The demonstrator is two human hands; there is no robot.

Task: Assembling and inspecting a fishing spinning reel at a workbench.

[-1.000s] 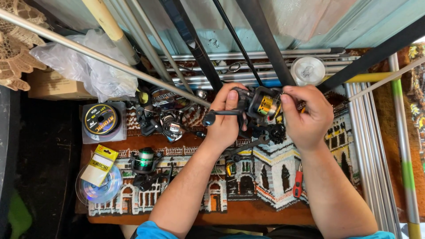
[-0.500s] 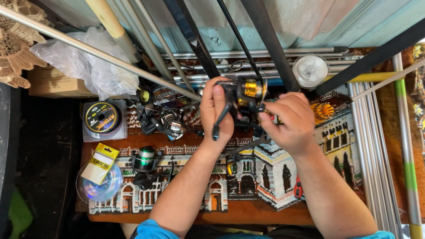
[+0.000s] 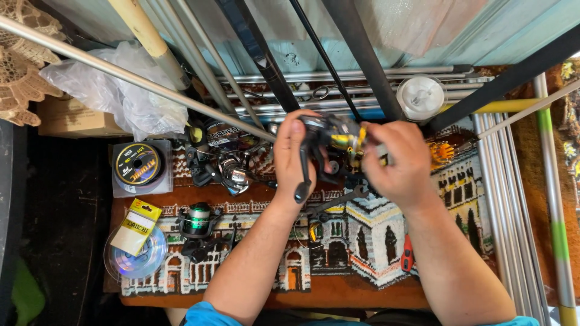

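A cluttered surface [image 3: 362, 296] covered by a woven mat [image 3: 459, 199] patterned with buildings.

Spare black reels [image 3: 223, 166] are heaped at the mat's upper left, and a green-spooled reel [image 3: 196, 220] is laid just below them. A black-and-yellow line spool [image 3: 138, 164] is seen in a clear case to the left, with a clear line spool [image 3: 136, 256] under a yellow packet [image 3: 136, 224] lower down. A crumpled plastic bag [image 3: 115, 90] is set against a cardboard box [image 3: 72, 118]. A white round spool [image 3: 422, 96] is placed near the metal rods [image 3: 362, 75] along the back. Dark rod blanks [image 3: 362, 54] are crossed overhead. A red-handled tool [image 3: 408, 256] is laid on the mat at lower right.
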